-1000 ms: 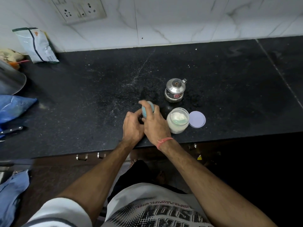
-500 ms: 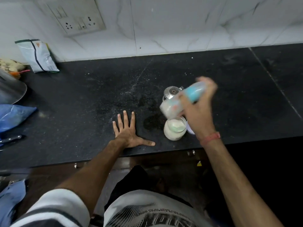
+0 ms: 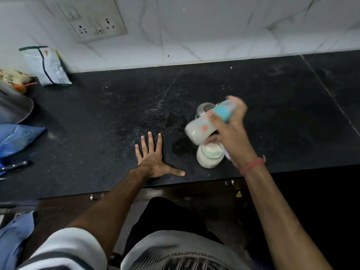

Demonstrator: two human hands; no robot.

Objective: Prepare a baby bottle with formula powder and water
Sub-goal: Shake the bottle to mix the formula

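The bottle (image 3: 206, 123) is up in the air, lying on its side. On the left, a bag (image 3: 46, 66) leans on the wall. The left hand (image 3: 153, 158) lies flat on the counter (image 3: 97, 117), fingers spread. The right hand (image 3: 231, 131) grips the bottle above the powder jar (image 3: 209, 155).

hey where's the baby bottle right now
In the head view, the baby bottle is off the counter, right of centre, gripped tilted in the right hand, just above the open powder jar and in front of the small steel pot.
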